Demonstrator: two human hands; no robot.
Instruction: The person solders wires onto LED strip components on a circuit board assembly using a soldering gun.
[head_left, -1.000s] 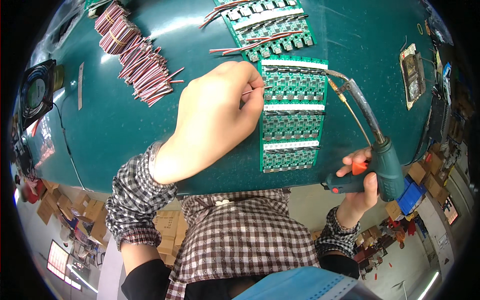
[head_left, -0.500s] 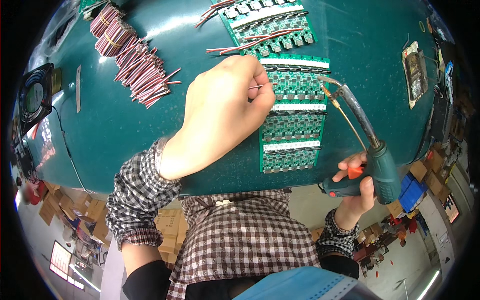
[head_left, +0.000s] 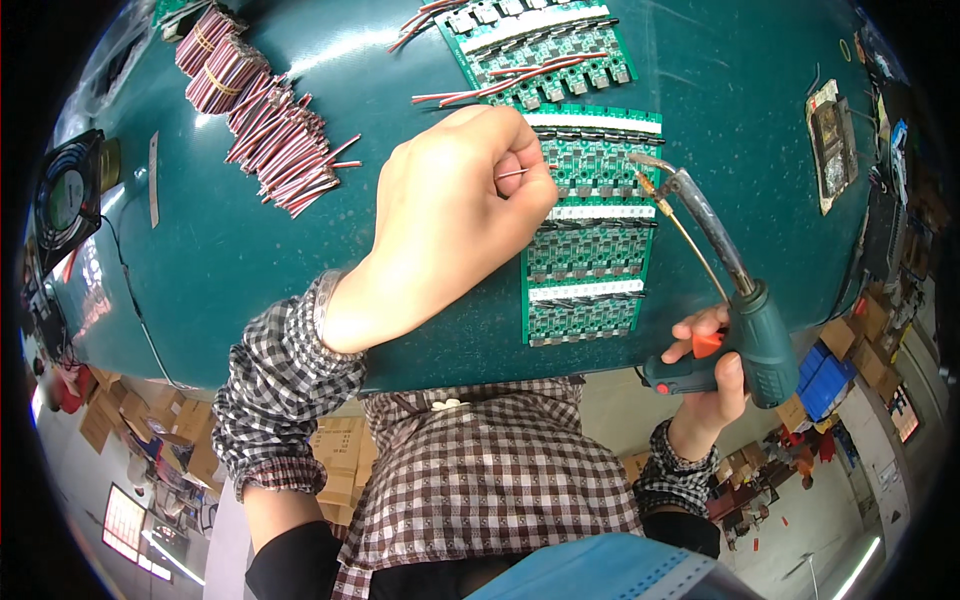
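Note:
Between thumb and fingers, my left hand (head_left: 455,205) pinches a thin wire (head_left: 512,173), whose reddish tip reaches over the left edge of a green circuit board panel (head_left: 590,262). The panel lies flat, with rows of small components, white strips and black leads. My right hand (head_left: 715,365) is wrapped round the dark green handle of a soldering gun (head_left: 768,345) with an orange-red trigger. Its bent metal tip hovers at the upper right part of the panel, beside a thin brass-coloured feed tube (head_left: 700,240). Whether the tip touches the board I cannot tell.
A second circuit board panel (head_left: 540,55) with red and white wires across it lies beyond. Bundled wires (head_left: 275,140) are heaped at the left, near a black fan (head_left: 68,195). At the right rests a worn soldering-tip cleaning tray (head_left: 830,145). The green table (head_left: 300,240) ends near my apron.
My left hand has shifted slightly right with the wire. The soldering gun's tip has moved a little left over the panel.

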